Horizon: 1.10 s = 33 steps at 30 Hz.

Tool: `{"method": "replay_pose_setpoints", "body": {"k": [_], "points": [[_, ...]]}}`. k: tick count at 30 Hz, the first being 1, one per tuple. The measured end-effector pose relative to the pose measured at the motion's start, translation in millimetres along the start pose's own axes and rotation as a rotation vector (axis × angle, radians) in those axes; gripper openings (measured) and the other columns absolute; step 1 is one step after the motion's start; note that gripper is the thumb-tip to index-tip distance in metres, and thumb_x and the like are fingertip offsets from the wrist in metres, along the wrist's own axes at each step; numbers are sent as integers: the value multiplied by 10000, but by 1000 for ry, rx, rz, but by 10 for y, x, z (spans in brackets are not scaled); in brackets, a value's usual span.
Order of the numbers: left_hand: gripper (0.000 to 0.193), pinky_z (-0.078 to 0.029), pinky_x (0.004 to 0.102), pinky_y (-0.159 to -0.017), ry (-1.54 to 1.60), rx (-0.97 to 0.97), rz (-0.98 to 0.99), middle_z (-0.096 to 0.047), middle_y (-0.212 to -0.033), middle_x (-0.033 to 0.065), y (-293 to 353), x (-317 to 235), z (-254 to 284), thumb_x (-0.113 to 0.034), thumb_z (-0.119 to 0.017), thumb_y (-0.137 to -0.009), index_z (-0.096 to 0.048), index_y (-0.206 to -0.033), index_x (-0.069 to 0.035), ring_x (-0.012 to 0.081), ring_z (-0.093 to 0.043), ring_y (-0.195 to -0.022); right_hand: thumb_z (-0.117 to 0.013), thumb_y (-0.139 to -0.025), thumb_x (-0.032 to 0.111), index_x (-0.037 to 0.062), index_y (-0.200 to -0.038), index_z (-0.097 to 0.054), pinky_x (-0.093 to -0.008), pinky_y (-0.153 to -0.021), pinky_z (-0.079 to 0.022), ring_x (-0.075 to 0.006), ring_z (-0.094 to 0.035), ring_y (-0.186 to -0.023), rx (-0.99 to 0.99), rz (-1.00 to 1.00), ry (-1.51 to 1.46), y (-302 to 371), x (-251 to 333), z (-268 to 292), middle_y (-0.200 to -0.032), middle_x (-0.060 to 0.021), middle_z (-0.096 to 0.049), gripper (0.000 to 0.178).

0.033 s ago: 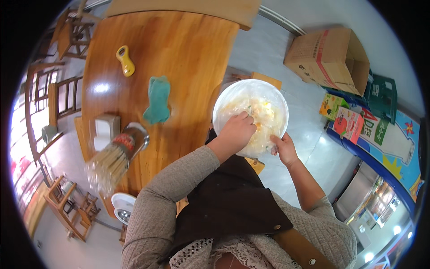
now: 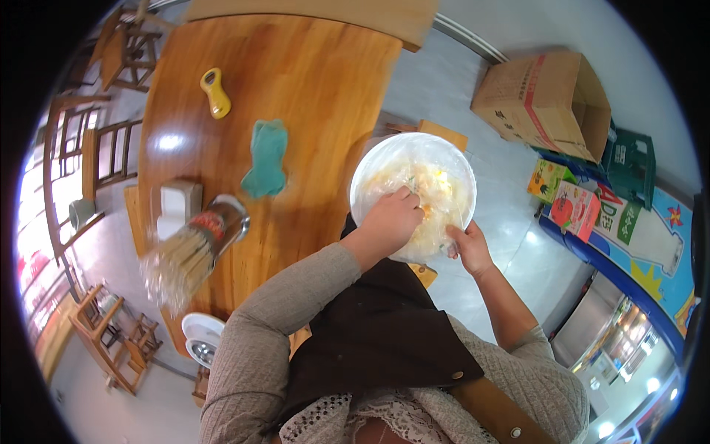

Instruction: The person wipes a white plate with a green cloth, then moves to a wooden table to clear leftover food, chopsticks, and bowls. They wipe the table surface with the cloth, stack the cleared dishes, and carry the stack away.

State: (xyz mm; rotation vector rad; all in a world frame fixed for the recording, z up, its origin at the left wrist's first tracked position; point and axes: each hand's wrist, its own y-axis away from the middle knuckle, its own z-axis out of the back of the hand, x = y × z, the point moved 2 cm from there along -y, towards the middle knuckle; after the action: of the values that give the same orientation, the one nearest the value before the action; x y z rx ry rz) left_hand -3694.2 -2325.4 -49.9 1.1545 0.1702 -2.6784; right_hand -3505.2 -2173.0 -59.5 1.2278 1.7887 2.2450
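Nothing moved: hands (image 2: 429, 229) in bowl (image 2: 370, 177) (beside wooden table (image 2: 310, 74)).

bowl (image 2: 414, 189) R of table (image 2: 296, 66), cloth (image 2: 266, 159) on table

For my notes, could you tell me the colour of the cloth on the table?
Teal cloth, head view.

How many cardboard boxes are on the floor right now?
1 big brown cardboard box, open, on the floor at upper right beyond the bowl. Two small colourful cartons sit beside a green crate; more may be hidden behind them.
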Motion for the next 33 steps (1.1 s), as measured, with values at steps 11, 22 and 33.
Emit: {"method": "replay_pose_setpoints", "body": {"k": [11, 22, 33], "points": [[253, -504, 394, -862, 108, -434, 194, -659, -1133, 65, 2399, -1056, 799, -140, -674, -892, -713, -1140, -109, 268, -603, -935, -624, -962, 168, 31, -1173, -570, -257, -442, -412, -111, -548, -509, 306, 130, 233, 941, -282, -1125, -781, -54, -654, 257], [426, -505, 344, -971, 1899, -1242, 819, -635, -1310, 81, 5179, -983, -455, -390, -431, -1075, -637, -1262, -68, 208, -618, -1160, -644, -954, 200, 49, -1161, -605, -229, -422, -396, -96, -549, -500, 584, 106, 425, 1677, -1473, -2273, -789, -37, -669, 259], [236, -500, 343, -941, 1545, -1463, 862, -690, -1102, 21, 6075, -903, -1071, -256, -504, -1064, -649, -1158, -96, 154, -630, -1063, -615, -951, 150, 9, -1125, -599, -220, -411, -419, -107, -567, -495, 653, 139, 625, 1767, -1764, -2771, -778, -60, -669, 224]]}}
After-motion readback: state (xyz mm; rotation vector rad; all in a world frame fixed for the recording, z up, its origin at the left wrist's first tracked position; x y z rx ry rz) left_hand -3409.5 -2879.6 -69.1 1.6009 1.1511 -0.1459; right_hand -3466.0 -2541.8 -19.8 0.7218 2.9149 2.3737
